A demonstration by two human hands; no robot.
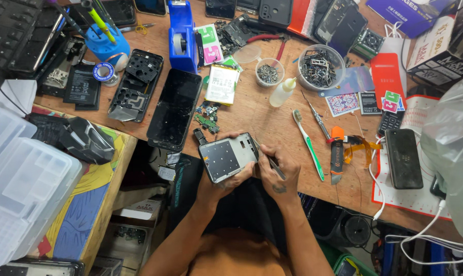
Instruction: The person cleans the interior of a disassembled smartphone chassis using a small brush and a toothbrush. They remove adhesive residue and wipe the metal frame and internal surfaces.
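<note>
Silver metal shows inside the opened phone [228,159], its back already off. The left hand [226,180] fingers grip it by the bench's near edge; the right hand [277,171] fingers pinch tweezers [270,159] at its end.

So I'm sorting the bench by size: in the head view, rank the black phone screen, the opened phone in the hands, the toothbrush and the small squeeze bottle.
1. Black phone screen
2. Opened phone
3. Toothbrush, long but thin, so its place is unsure
4. Squeeze bottle

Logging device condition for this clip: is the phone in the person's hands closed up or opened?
Opened. The phone in the left hand shows its bare inner metal frame; no back cover is on it.
</note>
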